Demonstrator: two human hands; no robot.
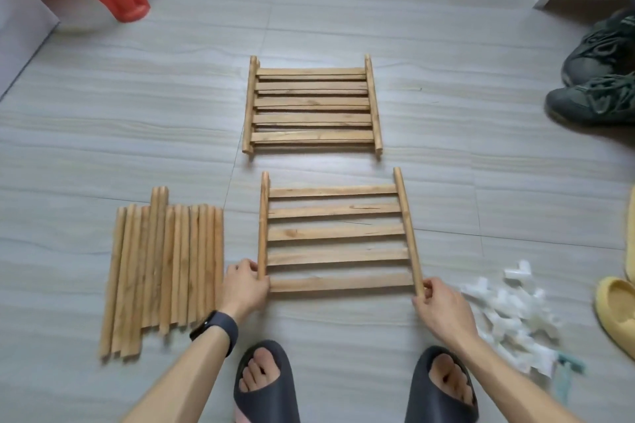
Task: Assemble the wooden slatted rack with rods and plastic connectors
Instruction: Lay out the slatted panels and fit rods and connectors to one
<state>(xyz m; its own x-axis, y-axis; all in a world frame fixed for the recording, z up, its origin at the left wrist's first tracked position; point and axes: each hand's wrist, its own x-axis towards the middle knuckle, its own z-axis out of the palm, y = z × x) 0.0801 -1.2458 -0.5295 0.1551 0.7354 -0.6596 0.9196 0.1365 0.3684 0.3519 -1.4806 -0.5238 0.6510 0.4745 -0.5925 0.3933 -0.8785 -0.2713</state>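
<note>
- The slatted panel (336, 256) lies flat on the floor (481, 203).
- The left hand (245, 287) grips the near end of its left side rod.
- The right hand (443, 306) pinches the near end of its right side rod.
- Loose rods (165, 268) lie just left, plastic connectors (512, 316) right.

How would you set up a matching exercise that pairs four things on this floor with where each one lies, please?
Things
1. loose wooden rods
2. white plastic connectors
3. far slatted stack
4. near slatted panel

Places
A. gripped at its near corners by the left hand and right hand
B. farthest from the person, in the middle
C. heaped on the person's right
D. laid side by side on the person's left

Pairs: 1-D, 2-C, 3-B, 4-A
</note>
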